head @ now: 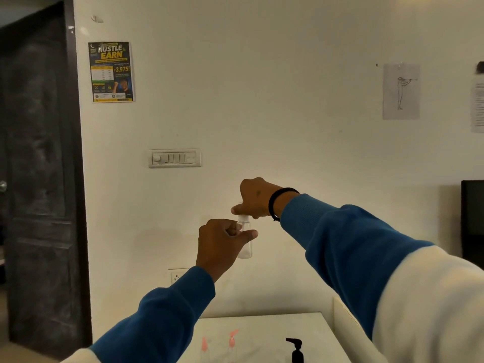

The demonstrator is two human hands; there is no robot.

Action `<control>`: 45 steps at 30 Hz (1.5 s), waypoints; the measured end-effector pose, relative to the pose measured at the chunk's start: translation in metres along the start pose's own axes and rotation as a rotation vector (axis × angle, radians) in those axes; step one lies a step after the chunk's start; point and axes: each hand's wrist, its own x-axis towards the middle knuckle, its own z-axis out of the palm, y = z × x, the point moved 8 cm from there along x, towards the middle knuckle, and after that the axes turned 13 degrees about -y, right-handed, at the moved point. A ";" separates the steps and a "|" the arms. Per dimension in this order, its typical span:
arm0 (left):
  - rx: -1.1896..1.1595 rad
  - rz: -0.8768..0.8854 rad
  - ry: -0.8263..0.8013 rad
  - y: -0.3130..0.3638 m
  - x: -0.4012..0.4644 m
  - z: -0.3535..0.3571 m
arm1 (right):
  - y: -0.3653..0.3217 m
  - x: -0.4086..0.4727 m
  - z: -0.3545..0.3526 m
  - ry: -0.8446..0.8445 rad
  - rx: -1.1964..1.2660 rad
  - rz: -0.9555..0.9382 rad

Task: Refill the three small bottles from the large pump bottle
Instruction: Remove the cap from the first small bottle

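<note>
Flanking the pump bottle (pixel 296 351): pink-capped bottles (pixel 232 341), table (pixel 264 328).

The small bottle (pixel 245 241) held up between the hands looks like clear, smooth plastic. The pump bottle (pixel 297 352) at the near edge is glossy black plastic. The tabletop (pixel 277 328) is pale, smooth and faintly shiny. Both sleeves (pixel 348 247) are soft knitted cloth, blue with ribbed cuffs. The far wall (pixel 262 87) is matt paint; its left poster (pixel 112 72) is glossy paper.
</note>
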 end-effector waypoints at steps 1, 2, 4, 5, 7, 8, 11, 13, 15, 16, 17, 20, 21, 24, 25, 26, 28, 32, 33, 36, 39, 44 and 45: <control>0.002 -0.001 0.003 0.001 -0.001 0.001 | 0.000 -0.001 0.001 -0.016 0.015 0.005; 0.003 -0.004 0.006 0.001 -0.001 0.001 | -0.001 -0.001 0.001 -0.029 0.029 0.003; 0.009 -0.003 0.004 0.001 -0.001 0.001 | -0.003 0.000 0.002 -0.086 0.043 0.005; 0.021 0.001 0.003 0.002 -0.002 0.001 | -0.003 0.001 0.005 -0.130 0.049 0.011; 0.055 0.004 0.002 0.003 -0.005 -0.001 | -0.003 0.002 0.007 -0.188 0.068 0.025; 0.068 0.006 0.005 0.004 -0.006 -0.002 | -0.003 0.002 0.007 -0.188 0.069 0.025; 0.072 0.010 0.009 0.005 -0.006 -0.001 | -0.004 -0.001 0.004 -0.097 0.061 0.012; 0.068 0.004 0.013 0.006 -0.006 -0.001 | -0.005 0.001 0.004 -0.030 0.024 0.006; 0.052 -0.003 0.021 0.005 -0.004 -0.002 | -0.009 0.004 0.005 0.003 -0.018 -0.020; 0.048 -0.010 0.025 0.005 -0.003 -0.003 | -0.011 0.005 0.006 -0.005 -0.029 -0.031; 0.047 -0.018 0.027 0.004 -0.003 -0.003 | -0.013 0.005 0.007 -0.023 -0.031 -0.041; 0.069 -0.027 0.015 0.001 -0.005 -0.004 | -0.017 0.004 0.011 -0.093 -0.021 -0.080; 0.077 -0.031 0.012 0.001 -0.007 -0.004 | -0.018 0.004 0.012 -0.113 -0.021 -0.090; 0.057 -0.045 0.011 -0.003 -0.009 -0.006 | -0.017 0.004 0.012 -0.061 -0.011 -0.096; 0.055 -0.044 0.008 -0.003 -0.009 -0.006 | -0.015 0.004 0.010 -0.023 -0.009 -0.083; 0.056 -0.042 0.005 -0.002 -0.009 -0.006 | -0.013 0.005 0.008 0.010 -0.014 -0.068; 0.065 -0.037 0.000 0.002 -0.009 -0.006 | -0.010 0.006 0.008 0.035 -0.031 -0.050; 0.076 -0.044 0.002 0.005 -0.008 -0.005 | -0.010 0.009 0.008 -0.018 -0.047 -0.069; 0.081 -0.052 0.000 0.005 -0.008 -0.005 | -0.010 0.009 0.008 -0.044 -0.042 -0.074; 0.097 -0.063 -0.004 0.003 -0.008 -0.005 | -0.011 0.007 0.009 -0.112 -0.013 -0.100; 0.088 -0.070 0.003 0.001 -0.008 -0.007 | -0.016 0.007 0.008 -0.062 -0.036 -0.115; 0.077 -0.076 0.002 0.002 -0.006 -0.008 | -0.012 0.010 0.005 0.030 -0.061 -0.068; 0.078 -0.077 0.005 0.002 -0.006 -0.008 | -0.013 0.009 0.005 0.020 -0.051 -0.081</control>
